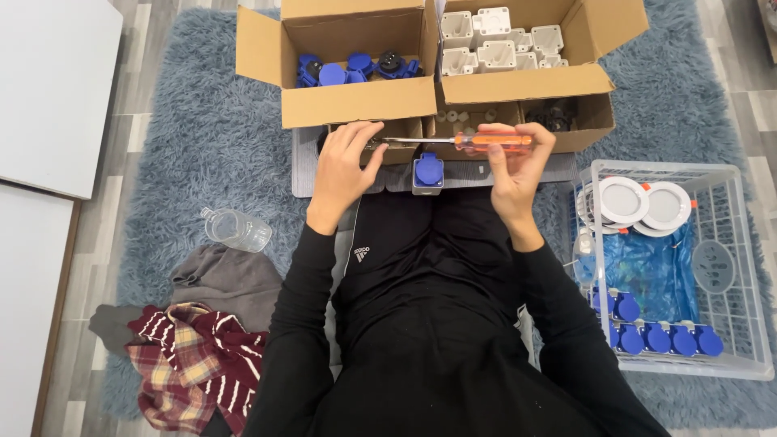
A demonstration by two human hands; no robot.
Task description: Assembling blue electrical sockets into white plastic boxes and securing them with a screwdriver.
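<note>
right now the right hand (pixel 518 166) pinches the orange handle of a screwdriver (pixel 465 141), fingers curled around it, holding it level. the left hand (pixel 344 166) is pressed together at the blade's tip, fingertips pinching something small there; what it is, i cannot tell. both hover at 12 o'clock from the lap, just above a grey mat (pixel 303 174) and just beside a socket (pixel 428 172) with a blue lid that stands on the mat between the wrists.

judging from this, the small piece at the tip could slip from the fingers and vanish into the shaggy rug (pixel 202 129), since nothing lies beneath to catch it. the blade could also jab the left fingers if the handle is pushed while they sit at the point.

at 11 o'clock an open carton (pixel 356 101) holds blue and black plug parts (pixel 356 66). at 1 o'clock a second carton (pixel 526 81) is filled with white housings (pixel 498 40). in front of these, lower boxes (pixel 558 117) hold small bits, too shadowed to name. at 3 o'clock a white wire basket (pixel 740 243) carries two round white lamps (pixel 643 202), a blue bag, and a row of blue-lidded sockets (pixel 660 338) along its near edge.

at 9 o'clock a clear plastic cup (pixel 236 229) lies tipped on the rug, near a heap of clothes (pixel 202 340).
</note>
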